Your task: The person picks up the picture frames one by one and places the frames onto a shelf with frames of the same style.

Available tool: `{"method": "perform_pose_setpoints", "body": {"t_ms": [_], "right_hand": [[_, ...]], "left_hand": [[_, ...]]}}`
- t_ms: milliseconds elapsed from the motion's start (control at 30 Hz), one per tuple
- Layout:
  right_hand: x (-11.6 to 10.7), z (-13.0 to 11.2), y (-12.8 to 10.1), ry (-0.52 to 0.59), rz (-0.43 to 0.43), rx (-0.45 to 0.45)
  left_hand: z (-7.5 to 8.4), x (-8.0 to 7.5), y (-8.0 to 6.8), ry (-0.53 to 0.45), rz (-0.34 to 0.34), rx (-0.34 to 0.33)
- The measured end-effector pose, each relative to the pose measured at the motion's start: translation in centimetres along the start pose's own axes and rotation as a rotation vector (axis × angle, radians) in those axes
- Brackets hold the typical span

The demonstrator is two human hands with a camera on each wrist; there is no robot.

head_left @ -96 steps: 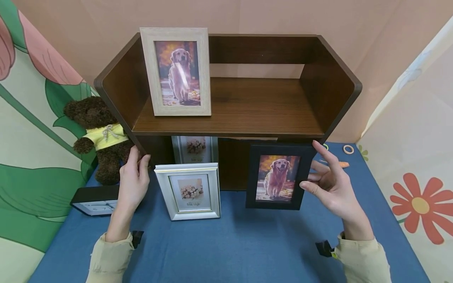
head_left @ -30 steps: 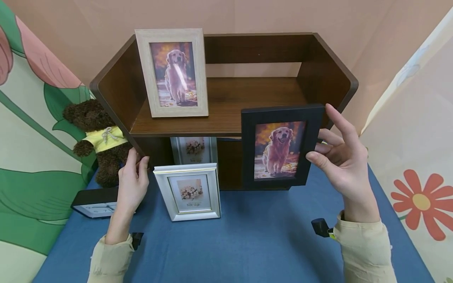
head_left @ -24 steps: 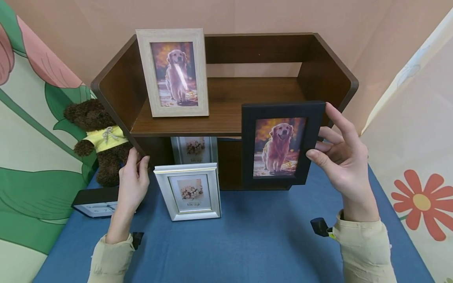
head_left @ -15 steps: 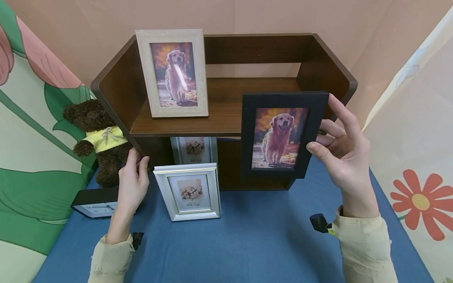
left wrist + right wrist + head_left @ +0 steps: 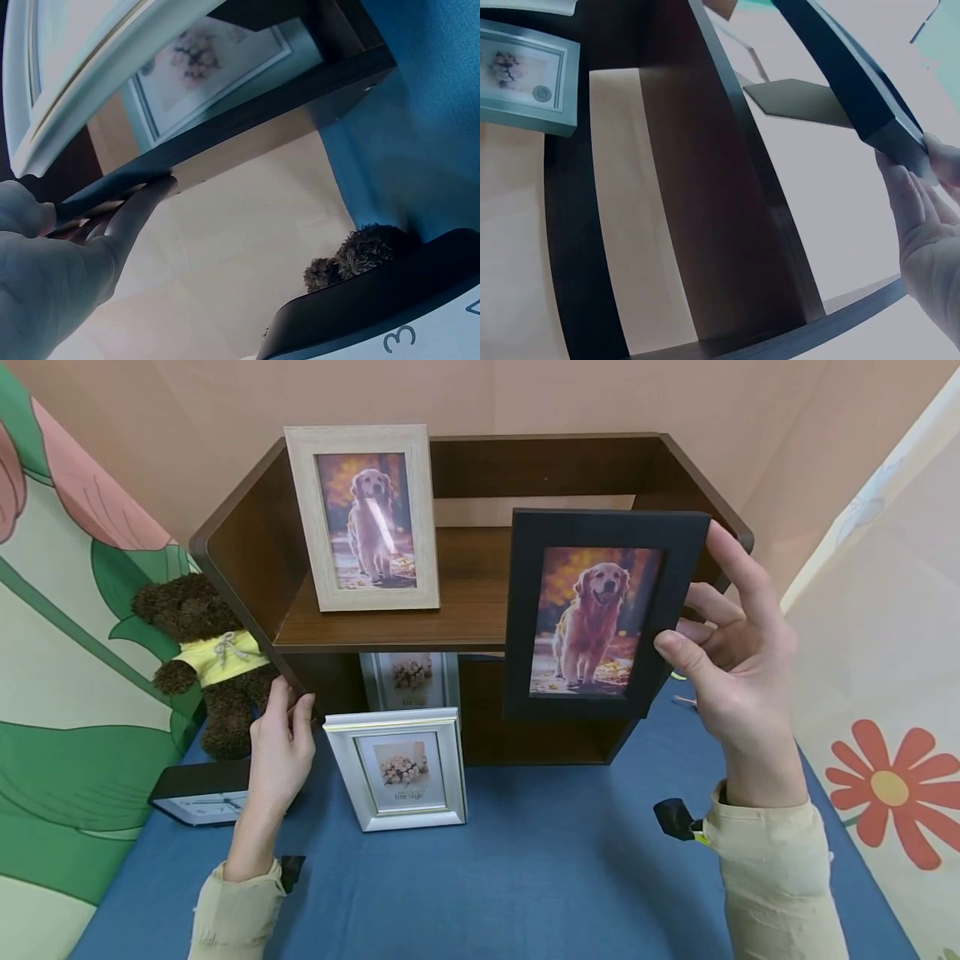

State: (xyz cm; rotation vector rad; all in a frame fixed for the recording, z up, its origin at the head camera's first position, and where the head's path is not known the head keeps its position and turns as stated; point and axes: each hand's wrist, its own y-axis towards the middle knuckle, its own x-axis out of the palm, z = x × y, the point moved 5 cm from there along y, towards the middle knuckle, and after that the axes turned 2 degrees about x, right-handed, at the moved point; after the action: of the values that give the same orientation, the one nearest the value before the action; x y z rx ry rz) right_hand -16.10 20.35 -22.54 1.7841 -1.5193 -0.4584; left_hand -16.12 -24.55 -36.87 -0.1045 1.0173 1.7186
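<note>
Pinching the black frame [image 5: 600, 614] by its right edge, the right hand [image 5: 731, 664] holds it upright in the air at the shelf's [image 5: 480, 610] 3 o'clock side, long axis vertical, dog picture facing the viewer. Its back is hidden. The left hand [image 5: 281, 752] rests straight fingers on the shelf's lower left edge. Four frames show: two with dogs, two with flowers, one half hidden under the shelf.

The flower picture in the silver-white photo frame [image 5: 397, 769] standing on the blue table carries a small printed line beneath the bouquet that seems to read "free style", though it is barely legible. The white face of the black-cased clock [image 5: 390, 319] lying flat shows the numeral 3 in the left wrist view.
</note>
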Motion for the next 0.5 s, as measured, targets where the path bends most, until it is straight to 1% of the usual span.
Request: {"method": "perform_pose_setpoints", "body": {"t_ms": [133, 367, 500], "right_hand": [[0.3, -0.1, 0.5, -0.012, 0.026, 0.022], [1.0, 0.1, 1.6, -0.095, 0.043, 0.051], [1.2, 0.5, 2.5, -0.13, 0.044, 0.06]], "left_hand": [[-0.1, 0.0, 0.0, -0.001, 0.0, -0.002], [0.1, 0.0, 0.0, 0.004, -0.001, -0.002], [0.1, 0.0, 0.0, 0.031, 0.007, 0.011]]}}
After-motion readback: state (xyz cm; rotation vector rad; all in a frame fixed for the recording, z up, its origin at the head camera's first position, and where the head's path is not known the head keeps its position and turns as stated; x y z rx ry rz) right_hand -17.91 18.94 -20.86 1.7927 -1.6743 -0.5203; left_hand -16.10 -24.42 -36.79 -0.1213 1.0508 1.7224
